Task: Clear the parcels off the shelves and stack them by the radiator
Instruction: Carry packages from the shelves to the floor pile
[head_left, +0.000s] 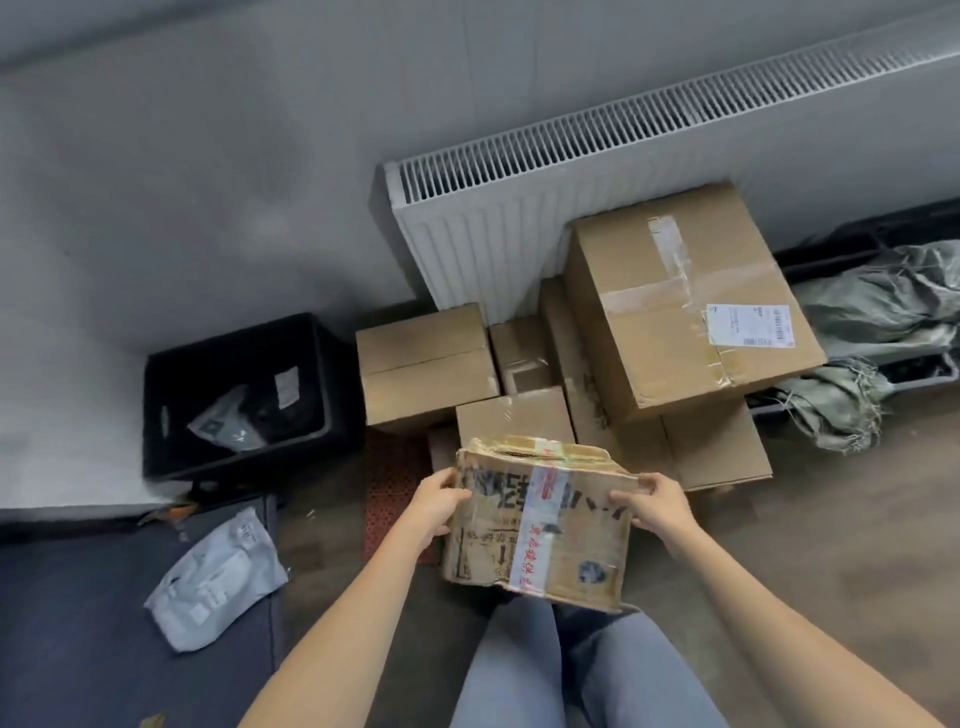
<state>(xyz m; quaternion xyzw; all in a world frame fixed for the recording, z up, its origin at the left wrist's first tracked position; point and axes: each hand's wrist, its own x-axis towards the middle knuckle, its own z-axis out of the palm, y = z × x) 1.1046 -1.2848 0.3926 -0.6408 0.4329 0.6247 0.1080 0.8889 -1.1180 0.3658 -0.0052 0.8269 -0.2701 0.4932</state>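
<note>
Before the radiator (519, 228), left hand (434, 501) and right hand (657, 506) clasp a battered parcel's (540, 525) side edges.

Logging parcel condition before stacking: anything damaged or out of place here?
Yes. The printed box held by the left hand and right hand is battered: its top edge is crushed and its bottom edge torn. A grey mailer bag lies loose on the floor, apart from the stack by the radiator.
</note>
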